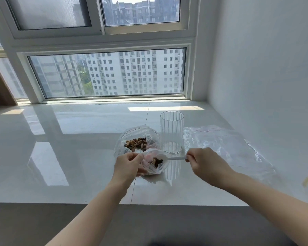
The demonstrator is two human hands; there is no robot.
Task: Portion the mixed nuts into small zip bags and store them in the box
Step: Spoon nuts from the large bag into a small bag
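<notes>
**Spoonful of nuts at the mouth of a small zip bag**

The left hand (127, 165) holds a small zip bag (154, 165) just above the glossy white table (78, 157), its fingers (133, 157) curled and pinching the bag's left edge so the mouth gapes toward the right. The right hand (205, 161) pinches the end of a white plastic spoon (171, 158) between thumb and curled fingers; the spoon lies roughly level, its bowl reaching left into the open mouth of the small bag. A small heap of mixed nuts (156, 161), brown and dark pieces, sits at the spoon's bowl inside the bag's mouth; whether they rest on the spoon or already in the bag cannot be told.

Just beyond the left hand, a larger clear bag (137, 135) stands open on the table with the main supply of nuts (136, 143) in its bottom. To its right, touching or nearly touching it, stands an upright ribbed clear glass (172, 133), with only a few dark specks at its base. Right of the glass, flat clear zip bags (226, 144) lie spread on the table, reaching toward the white wall (265, 68). At the far edge of the table is a large window (107, 73) looking out on high-rise blocks.
</notes>
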